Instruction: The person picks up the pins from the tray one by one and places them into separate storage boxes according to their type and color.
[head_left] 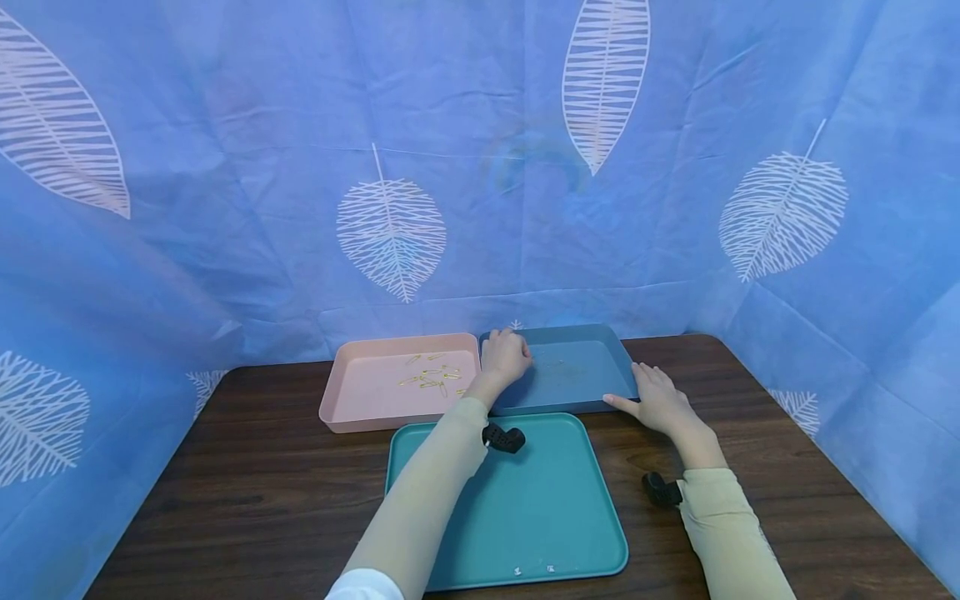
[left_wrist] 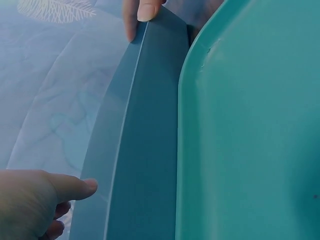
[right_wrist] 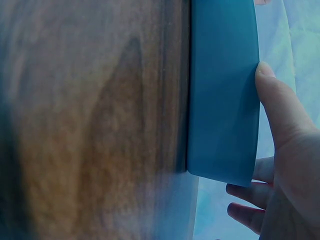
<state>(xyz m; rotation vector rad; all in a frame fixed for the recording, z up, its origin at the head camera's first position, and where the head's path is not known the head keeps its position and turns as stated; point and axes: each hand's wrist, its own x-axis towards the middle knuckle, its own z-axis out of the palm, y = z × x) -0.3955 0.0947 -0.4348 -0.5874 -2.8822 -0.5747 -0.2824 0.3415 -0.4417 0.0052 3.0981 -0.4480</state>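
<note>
In the head view, a pink tray (head_left: 356, 408) holds several small yellow pins (head_left: 432, 383), apparently safety pins. Beside it on the right is a blue tray (head_left: 600, 342) with faint thin pieces (head_left: 558, 363) on its floor. My left hand (head_left: 504, 358) hangs over the blue tray's left end, next to the pink one. Its fingers look curled with the thumb reaching inward past the front rim; anything pinched there is hidden. My right hand (head_left: 660, 398) grips the blue tray's front right corner, thumb (right_wrist: 272, 90) on the front rim and fingers (right_wrist: 252, 195) round the side.
A teal tray (head_left: 540, 508) lies in front of both, close to the blue tray's front wall, with small white marks near its front edge. All stand on a dark wooden table (head_left: 262, 483). Blue leaf-print cloth (head_left: 480, 233) hangs behind and at both sides.
</note>
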